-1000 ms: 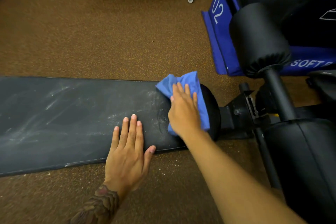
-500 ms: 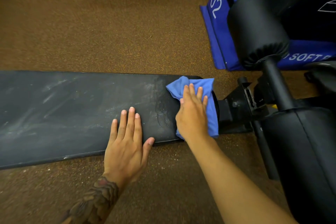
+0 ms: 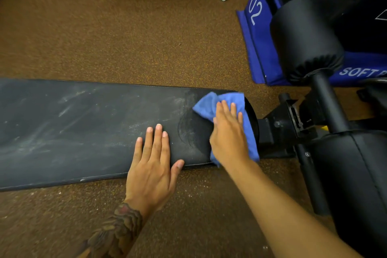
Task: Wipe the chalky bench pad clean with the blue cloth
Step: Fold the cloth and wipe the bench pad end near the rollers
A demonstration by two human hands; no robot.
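A long black bench pad [image 3: 83, 128] runs from the left edge to the centre right, streaked with white chalk over most of its length. Next to its right end a darker, smeared patch [image 3: 194, 132] shows. My right hand [image 3: 228, 134] presses the blue cloth [image 3: 209, 104] flat on the pad's right end, fingers pointing away from me. The cloth sticks out beyond my fingers and below my palm. My left hand [image 3: 152, 159] lies flat on the pad's near edge, fingers spread, holding nothing.
Black bench frame and bracket [image 3: 293, 119] join the pad's right end. A black roller pad [image 3: 305, 42] on a post and another black cushion [image 3: 360, 184] stand at right. A blue soft box [image 3: 257, 33] marked 02 sits behind. Brown speckled floor [image 3: 125, 33] surrounds the bench.
My right hand slid the blue cloth rightward along the pad toward its right end, then held near there. My left hand stayed planted on the near edge.
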